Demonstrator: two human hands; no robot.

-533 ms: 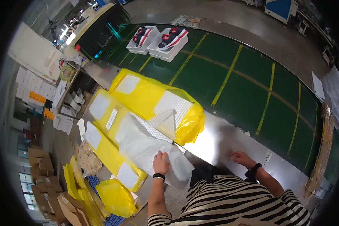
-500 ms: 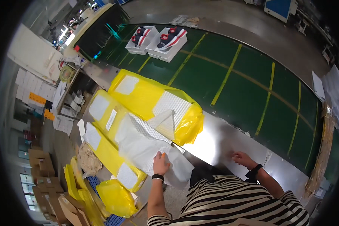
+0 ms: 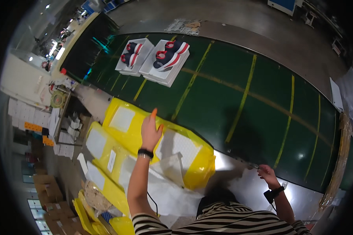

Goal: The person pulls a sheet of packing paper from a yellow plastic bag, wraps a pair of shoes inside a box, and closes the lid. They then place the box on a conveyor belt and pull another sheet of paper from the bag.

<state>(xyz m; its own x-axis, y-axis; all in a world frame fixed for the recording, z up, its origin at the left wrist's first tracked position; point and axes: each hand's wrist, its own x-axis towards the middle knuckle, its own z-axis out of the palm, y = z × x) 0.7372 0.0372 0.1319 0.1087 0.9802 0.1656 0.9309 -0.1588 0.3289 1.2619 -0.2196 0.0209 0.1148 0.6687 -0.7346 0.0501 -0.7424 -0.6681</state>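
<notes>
My left hand [image 3: 150,132] reaches over the far yellow plastic-wrapped bundle [image 3: 121,105]. Its index finger and thumb, both with orange tips, are apart, and it holds nothing. At the belt's near edge, my right hand [image 3: 268,174] has its fingers pressed together around something small and dark that I cannot make out. Farther off, two white boxes stand side by side on the green conveyor belt [image 3: 211,98]. The left box [image 3: 142,64] and the right box [image 3: 157,76] each carry navy, red and white shoes [image 3: 172,55].
Beside the far bundle lies a second yellow bundle [image 3: 123,147], with a translucent sheet [image 3: 166,192] nearer me. A bare metal ledge [image 3: 239,176] borders the belt. Cardboard boxes [image 3: 47,188] stand on the floor at left. A taped roll [image 3: 339,168] runs along the right end.
My left hand has risen off the translucent sheet and moved forward over the far bundle. My right hand has shifted slightly right. The view has shifted, with the boxes now lower and larger.
</notes>
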